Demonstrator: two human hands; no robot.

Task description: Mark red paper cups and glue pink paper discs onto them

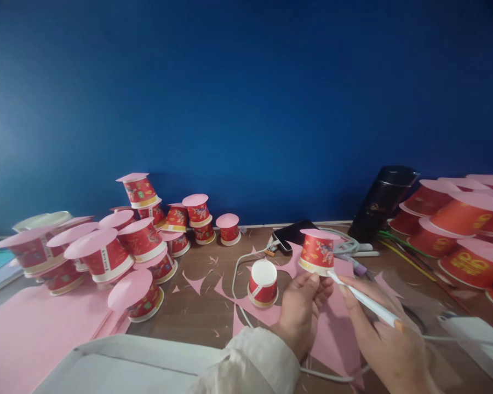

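Note:
My left hand (299, 312) is closed on the rim of a red paper cup (315, 253), which is upside down with a pink paper disc (319, 235) on its upturned base. In my right hand (382, 334) is a slim white pen-shaped tool (370, 303) with an orange patch near its back end. Its tip is close to the cup's lower rim; I cannot tell whether they touch. Just left of my left hand, another upturned red cup (263, 285) stands without a disc. Cut pink paper (334, 334) lies beneath both hands.
Several disc-topped cups (117, 257) crowd the left, some stacked; more (468, 213) are piled at right. A black bottle (382, 202) leans by the blue wall (246, 109). A phone (291, 235), white cable (235, 273), pink sheets (45, 334) and paper scraps (197, 282) lie on the table.

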